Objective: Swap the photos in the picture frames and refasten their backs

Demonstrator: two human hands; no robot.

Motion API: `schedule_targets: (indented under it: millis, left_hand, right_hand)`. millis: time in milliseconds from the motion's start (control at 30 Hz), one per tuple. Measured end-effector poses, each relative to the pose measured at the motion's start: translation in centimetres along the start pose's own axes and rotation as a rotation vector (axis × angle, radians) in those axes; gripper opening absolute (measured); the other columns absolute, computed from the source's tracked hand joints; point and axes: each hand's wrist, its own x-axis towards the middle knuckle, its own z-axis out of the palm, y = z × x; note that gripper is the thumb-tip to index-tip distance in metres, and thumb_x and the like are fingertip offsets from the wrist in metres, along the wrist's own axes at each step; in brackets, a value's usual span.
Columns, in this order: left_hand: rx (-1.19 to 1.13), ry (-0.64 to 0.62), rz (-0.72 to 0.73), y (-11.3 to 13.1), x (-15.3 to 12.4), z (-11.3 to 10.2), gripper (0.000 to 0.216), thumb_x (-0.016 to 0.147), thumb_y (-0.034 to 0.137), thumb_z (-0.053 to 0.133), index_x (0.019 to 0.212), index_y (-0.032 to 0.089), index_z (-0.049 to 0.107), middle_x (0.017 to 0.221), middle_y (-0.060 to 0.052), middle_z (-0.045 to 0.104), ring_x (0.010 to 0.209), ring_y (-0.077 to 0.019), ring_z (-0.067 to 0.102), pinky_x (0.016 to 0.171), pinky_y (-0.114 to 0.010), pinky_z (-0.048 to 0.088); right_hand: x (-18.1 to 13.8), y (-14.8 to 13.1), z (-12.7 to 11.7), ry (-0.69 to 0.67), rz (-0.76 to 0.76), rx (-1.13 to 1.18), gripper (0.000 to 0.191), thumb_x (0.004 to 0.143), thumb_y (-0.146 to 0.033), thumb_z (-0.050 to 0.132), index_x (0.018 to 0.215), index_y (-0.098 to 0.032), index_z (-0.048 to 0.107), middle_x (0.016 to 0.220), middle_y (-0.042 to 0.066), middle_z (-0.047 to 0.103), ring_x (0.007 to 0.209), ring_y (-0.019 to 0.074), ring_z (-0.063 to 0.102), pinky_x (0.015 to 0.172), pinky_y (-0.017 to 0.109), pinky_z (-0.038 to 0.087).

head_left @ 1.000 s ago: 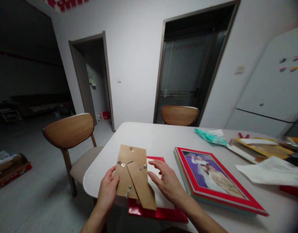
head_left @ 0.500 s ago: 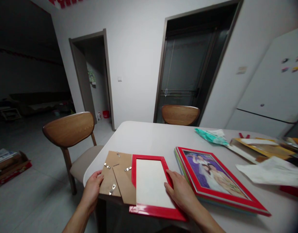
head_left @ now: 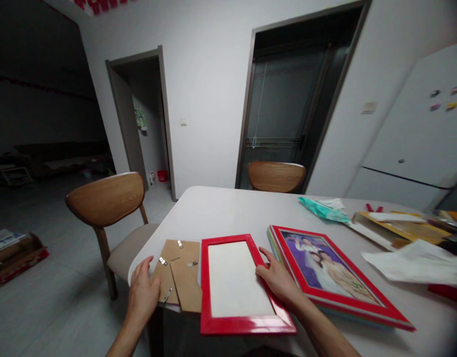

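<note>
A red picture frame (head_left: 246,325) with a white sheet (head_left: 234,280) inside lies at the near edge of the table, its near end sticking out past the edge. My right hand (head_left: 278,277) grips its right side, thumb on top. Left of the frame is a brown backing board (head_left: 187,285) with metal turn clips and a fold-out stand, side by side with the frame's left bar. By the board's left edge is my left hand (head_left: 143,290), fingers loosely apart; whether the thumb touches the board I cannot tell.
A stack of frames topped by a red-framed wedding photo (head_left: 325,267) lies to the right. Behind it are a teal plastic wrapper (head_left: 323,209), white paper (head_left: 418,263) and yellow packaging (head_left: 407,230). Wooden chairs (head_left: 107,198) stand left and beyond the white table (head_left: 221,208).
The backing board has shifted off the frame's left bar, which now shows in full. My left hand has loosened from the board's edge. My right hand stays on the frame.
</note>
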Motion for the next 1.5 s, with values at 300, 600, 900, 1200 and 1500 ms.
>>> schedule_targets:
  millis: [300,600,900,1200,1500]
  left_hand:
    - [0.050,-0.477,0.497,8.3,-8.6,6.8,0.063,0.061,0.021,0.057,0.121,0.015,0.037,0.129,-0.011,0.039,0.117,-0.0269,0.035,0.097,-0.041,0.030]
    - [0.073,-0.164,0.437,8.5,-6.4,4.5,0.042,0.070,0.015,0.041,0.112,0.015,0.043,0.100,-0.009,0.057,0.090,-0.0204,0.055,0.077,-0.032,0.045]
    - [0.123,-0.165,0.089,1.6,-4.4,0.7,0.042,0.068,0.029,0.048,0.109,0.017,0.046,0.096,-0.006,0.062,0.089,-0.0236,0.058,0.078,-0.035,0.044]
    - [0.568,-0.202,0.338,1.4,-5.0,0.8,0.037,0.074,0.030,0.042,0.108,0.015,0.049,0.103,-0.011,0.058,0.096,-0.0244,0.053,0.081,-0.039,0.043]
    - [0.533,-0.462,0.652,1.7,-6.7,2.9,0.053,0.066,0.014,0.048,0.118,0.018,0.042,0.128,-0.011,0.040,0.119,-0.0257,0.033,0.097,-0.046,0.030]
  right_hand:
    - [-2.2,-5.1,0.0,-0.156,0.051,0.761,0.072,0.062,-0.015,0.049,0.127,-0.024,0.020,0.088,0.004,0.062,0.049,0.0090,0.055,0.047,0.023,0.045]
    - [-0.9,-1.7,0.1,-0.032,-0.057,0.233,0.062,0.068,-0.025,0.047,0.126,-0.016,0.027,0.060,-0.002,0.057,0.049,0.0121,0.054,0.043,0.020,0.037]
    - [1.0,2.7,0.6,0.154,-0.266,-0.534,0.048,0.071,-0.017,0.038,0.117,-0.004,0.043,0.103,0.017,0.058,0.090,0.0226,0.056,0.079,0.032,0.040]
    - [0.9,2.9,0.8,0.161,-0.354,-0.671,0.040,0.070,-0.015,0.041,0.107,-0.004,0.052,0.099,0.017,0.058,0.091,0.0233,0.053,0.084,0.034,0.037]
    - [-0.6,0.1,4.9,-0.086,-0.298,-0.019,0.047,0.070,-0.022,0.042,0.116,-0.010,0.043,0.091,0.009,0.060,0.064,0.0143,0.056,0.061,0.029,0.045]
